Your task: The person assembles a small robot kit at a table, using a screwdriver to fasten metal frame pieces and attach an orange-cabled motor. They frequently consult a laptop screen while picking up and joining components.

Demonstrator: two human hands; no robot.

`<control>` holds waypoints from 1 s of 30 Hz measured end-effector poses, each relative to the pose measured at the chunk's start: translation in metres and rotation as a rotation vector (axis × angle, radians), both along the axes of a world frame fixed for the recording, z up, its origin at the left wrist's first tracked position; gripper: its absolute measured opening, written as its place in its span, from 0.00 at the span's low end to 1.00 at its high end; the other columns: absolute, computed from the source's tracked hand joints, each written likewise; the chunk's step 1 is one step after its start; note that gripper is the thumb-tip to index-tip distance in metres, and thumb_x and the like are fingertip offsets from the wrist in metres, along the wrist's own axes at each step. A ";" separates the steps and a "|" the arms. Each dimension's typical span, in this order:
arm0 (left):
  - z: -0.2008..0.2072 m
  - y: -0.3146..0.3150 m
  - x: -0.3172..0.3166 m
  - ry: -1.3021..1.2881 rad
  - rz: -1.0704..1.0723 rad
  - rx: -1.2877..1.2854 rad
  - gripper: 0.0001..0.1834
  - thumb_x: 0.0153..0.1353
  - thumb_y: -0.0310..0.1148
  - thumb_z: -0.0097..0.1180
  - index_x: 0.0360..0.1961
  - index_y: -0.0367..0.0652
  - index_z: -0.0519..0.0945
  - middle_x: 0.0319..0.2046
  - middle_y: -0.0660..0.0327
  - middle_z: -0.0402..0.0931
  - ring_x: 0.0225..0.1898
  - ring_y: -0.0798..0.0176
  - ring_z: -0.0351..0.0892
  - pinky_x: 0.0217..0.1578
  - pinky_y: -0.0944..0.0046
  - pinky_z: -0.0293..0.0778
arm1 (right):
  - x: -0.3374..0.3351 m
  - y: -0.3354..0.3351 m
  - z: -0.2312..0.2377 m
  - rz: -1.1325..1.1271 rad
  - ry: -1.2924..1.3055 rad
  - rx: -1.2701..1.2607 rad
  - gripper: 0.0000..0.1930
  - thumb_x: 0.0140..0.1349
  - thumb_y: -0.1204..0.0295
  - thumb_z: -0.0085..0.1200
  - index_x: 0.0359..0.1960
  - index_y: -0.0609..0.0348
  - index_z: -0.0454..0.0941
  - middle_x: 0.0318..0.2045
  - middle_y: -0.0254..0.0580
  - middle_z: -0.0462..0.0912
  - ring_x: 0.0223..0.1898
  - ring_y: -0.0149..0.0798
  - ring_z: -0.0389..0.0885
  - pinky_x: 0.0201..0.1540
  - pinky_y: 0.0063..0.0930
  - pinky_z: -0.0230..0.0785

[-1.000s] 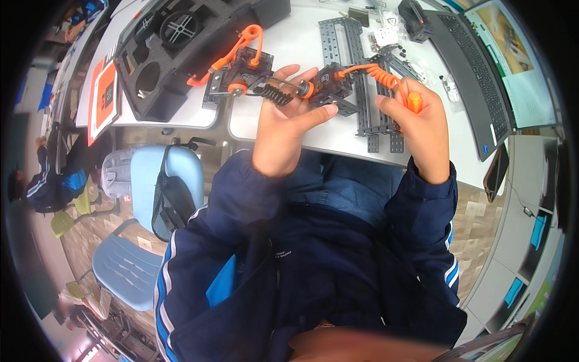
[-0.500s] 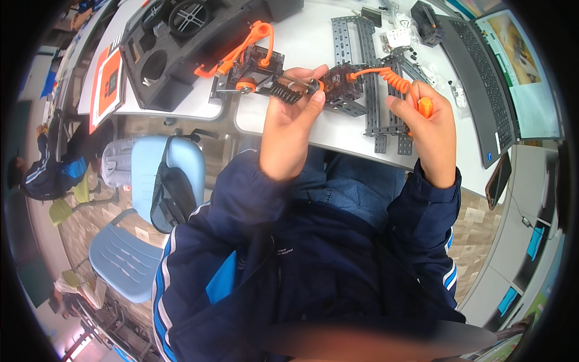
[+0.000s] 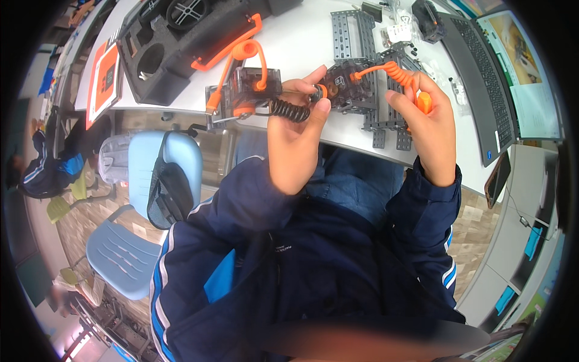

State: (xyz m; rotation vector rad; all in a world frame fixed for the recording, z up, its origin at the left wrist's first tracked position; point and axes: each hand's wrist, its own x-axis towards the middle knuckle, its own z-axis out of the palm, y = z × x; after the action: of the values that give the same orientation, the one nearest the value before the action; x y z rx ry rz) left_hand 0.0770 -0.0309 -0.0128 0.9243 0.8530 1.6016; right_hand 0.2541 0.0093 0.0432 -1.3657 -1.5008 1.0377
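Observation:
My left hand (image 3: 297,136) is closed around the collar end of a mechanical assembly, its thumb and fingers at a black-and-orange collar (image 3: 320,92). Left of that hand sits a dark translucent motor block (image 3: 252,90) with an orange cable (image 3: 245,49) looping over it and a black coiled cord (image 3: 291,111) beneath. Against the collar's right side is a second dark motor block (image 3: 350,86). From this block an orange coiled cable (image 3: 392,67) runs to my right hand (image 3: 431,120), whose fingers pinch it. An orange-yellow piece (image 3: 424,102) shows in the right palm; its kind is unclear.
Grey perforated metal beams (image 3: 353,36) form a frame behind and under the right block. A black foam case (image 3: 158,72) stands at the far left, an orange bar (image 3: 229,45) along its edge. To the right is a laptop (image 3: 476,78); small loose parts (image 3: 401,33) lie beyond the frame.
My left hand has come slightly nearer me and turned, tilting the left motor block. The orange bar now shows apart from the cable loop. The right hand has barely moved.

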 end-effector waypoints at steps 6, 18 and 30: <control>-0.009 -0.019 -0.003 -0.113 0.027 -0.039 0.14 0.64 0.19 0.53 0.47 0.43 0.67 0.63 0.44 0.65 0.56 0.66 0.69 0.57 0.65 0.65 | -0.008 -0.004 0.001 0.067 -0.013 -0.004 0.13 0.53 0.78 0.57 0.21 0.57 0.63 0.19 0.25 0.63 0.22 0.20 0.59 0.25 0.18 0.54; -0.013 -0.040 -0.015 -0.326 0.058 -0.169 0.15 0.61 0.17 0.55 0.48 0.42 0.71 0.63 0.44 0.64 0.56 0.61 0.73 0.56 0.65 0.68 | -0.031 -0.006 0.000 0.129 -0.118 0.075 0.10 0.50 0.76 0.57 0.21 0.60 0.65 0.17 0.29 0.64 0.21 0.23 0.60 0.24 0.21 0.55; -0.009 -0.045 -0.027 -0.066 0.127 -0.208 0.15 0.58 0.19 0.61 0.47 0.38 0.76 0.53 0.54 0.75 0.49 0.67 0.75 0.51 0.67 0.69 | -0.029 -0.007 0.002 0.184 -0.149 0.095 0.11 0.50 0.74 0.61 0.22 0.61 0.68 0.17 0.31 0.67 0.22 0.24 0.64 0.26 0.21 0.60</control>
State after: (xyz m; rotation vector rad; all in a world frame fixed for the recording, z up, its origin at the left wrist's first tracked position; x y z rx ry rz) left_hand 0.0503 -0.0756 -0.0217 0.6781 1.0271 1.6065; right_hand 0.2254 0.0024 0.0455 -1.2800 -1.7904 0.9803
